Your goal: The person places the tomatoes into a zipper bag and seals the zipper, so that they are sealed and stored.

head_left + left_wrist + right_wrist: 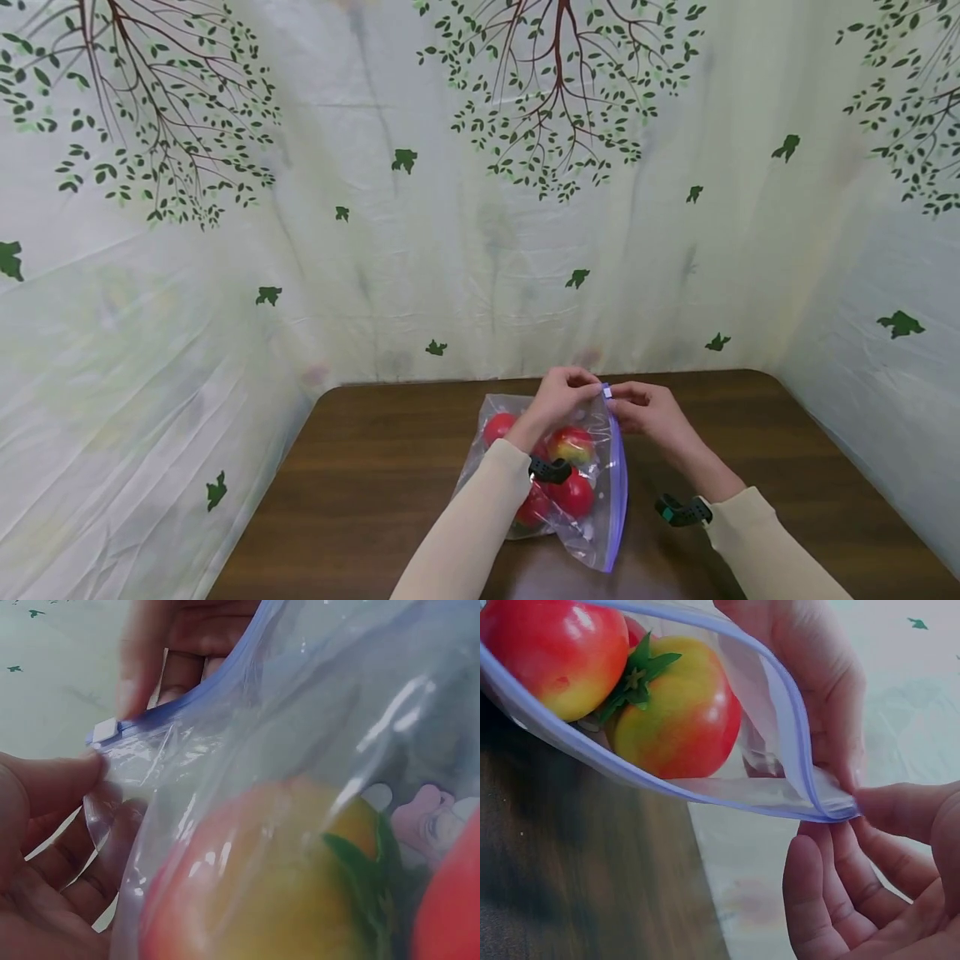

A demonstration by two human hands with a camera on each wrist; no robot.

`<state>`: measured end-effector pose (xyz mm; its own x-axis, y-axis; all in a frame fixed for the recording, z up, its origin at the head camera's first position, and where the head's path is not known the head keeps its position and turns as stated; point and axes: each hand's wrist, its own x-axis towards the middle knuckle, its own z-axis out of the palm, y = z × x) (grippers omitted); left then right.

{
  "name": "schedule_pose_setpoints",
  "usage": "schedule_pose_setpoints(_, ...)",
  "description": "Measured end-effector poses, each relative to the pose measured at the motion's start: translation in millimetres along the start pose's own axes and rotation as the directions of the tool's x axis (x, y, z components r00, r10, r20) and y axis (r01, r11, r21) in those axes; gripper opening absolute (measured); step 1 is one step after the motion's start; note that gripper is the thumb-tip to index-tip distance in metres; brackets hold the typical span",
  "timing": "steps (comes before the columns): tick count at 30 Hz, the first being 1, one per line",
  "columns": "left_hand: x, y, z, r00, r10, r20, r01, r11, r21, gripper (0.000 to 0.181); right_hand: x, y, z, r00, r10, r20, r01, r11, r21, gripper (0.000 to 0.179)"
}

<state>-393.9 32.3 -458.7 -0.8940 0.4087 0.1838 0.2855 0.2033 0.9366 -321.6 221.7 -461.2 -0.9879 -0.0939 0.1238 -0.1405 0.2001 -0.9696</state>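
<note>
A clear zip bag [596, 546] with a purple zip strip [618, 492] holds several red and yellow-green tomatoes [572, 446]. My left hand [558, 402] pinches the far corner of the bag, just beside the zip's end. There my right hand [654, 413] grips the strip's tip between thumb and fingers. In the left wrist view a white slider [106, 730] sits at that tip, close to both hands' fingertips. The bag's mouth gapes in the right wrist view, where a tomato [679, 709] with a green leafy top shows inside.
The bag lies on a dark brown wooden table [375, 500] with rounded far corners. Behind and beside it hangs a pale curtain [480, 275] printed with trees and leaves. A dark band [682, 510] is on the right wrist, another band [550, 471] on the left.
</note>
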Motion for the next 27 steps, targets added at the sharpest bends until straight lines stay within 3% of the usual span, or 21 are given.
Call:
schedule_pose_setpoints(12,-4.6,-1.4,-1.3,0.999,0.034,0.009,-0.033,0.999,-0.029,0.008,6.6,-0.7,7.7,0.995,0.004,-0.096,-0.007,0.999,-0.032,0.037)
schedule_pose_setpoints(27,-12.1,0.1,4.1,0.995,-0.034,-0.089,0.030,0.999,-0.042,0.010,5.1,-2.6,19.6,0.998,-0.047,-0.042,0.042,0.993,-0.110,0.035)
